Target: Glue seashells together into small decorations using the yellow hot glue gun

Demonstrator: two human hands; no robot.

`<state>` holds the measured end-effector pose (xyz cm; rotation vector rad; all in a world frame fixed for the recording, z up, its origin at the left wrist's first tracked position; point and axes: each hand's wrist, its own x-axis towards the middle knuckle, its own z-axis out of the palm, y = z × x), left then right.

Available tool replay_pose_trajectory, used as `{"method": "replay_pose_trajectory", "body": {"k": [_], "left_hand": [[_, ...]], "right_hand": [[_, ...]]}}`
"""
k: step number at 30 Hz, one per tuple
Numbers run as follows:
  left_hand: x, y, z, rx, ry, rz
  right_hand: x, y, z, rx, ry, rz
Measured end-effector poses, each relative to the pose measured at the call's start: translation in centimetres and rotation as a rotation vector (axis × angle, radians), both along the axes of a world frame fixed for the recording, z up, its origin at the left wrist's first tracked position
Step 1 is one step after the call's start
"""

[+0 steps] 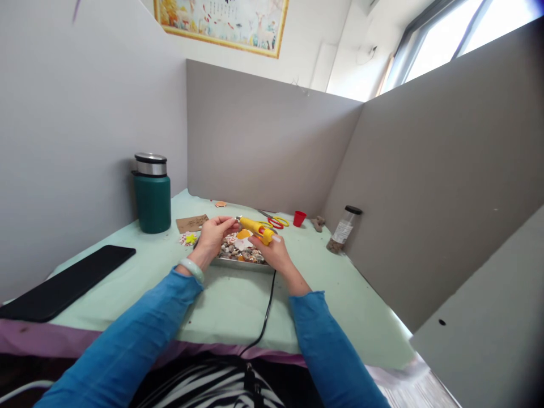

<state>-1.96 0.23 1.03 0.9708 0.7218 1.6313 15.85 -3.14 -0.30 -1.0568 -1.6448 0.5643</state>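
My right hand (276,254) is wrapped round the handle of a yellow hot glue gun (253,226), with a pale glue stick poking out of its back end. The gun's metal nozzle points left, at the fingertips of my left hand (213,233). Those fingers are pinched together; what they hold, if anything, is too small to make out. Under both hands lies a shallow metal tray (244,264) filled with small shells or pebbles (238,253). A white cut-out with an orange patch (243,238) rests on top, partly hidden by the gun.
A green thermos (153,201) and a black mat (72,280) are at left. Brown card (191,223) and a yellow flower shape (190,239) lie beside the tray. Scissors (278,222), a red cup (299,219) and a jar (343,231) stand behind. A black cord (268,311) runs toward me.
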Motion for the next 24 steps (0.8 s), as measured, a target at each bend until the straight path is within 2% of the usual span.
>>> {"method": "replay_pose_trajectory", "body": {"k": [16,24], "left_hand": [[-0.02,-0.12,0.16,-0.007,-0.047,-0.033],[-0.02,-0.10,0.23,-0.030,-0.121,-0.064]], "right_hand": [[0.09,-0.16,0.30,0.011,0.044,-0.026],[0.00,-0.18,0.34,-0.018,0.057,0.004]]}}
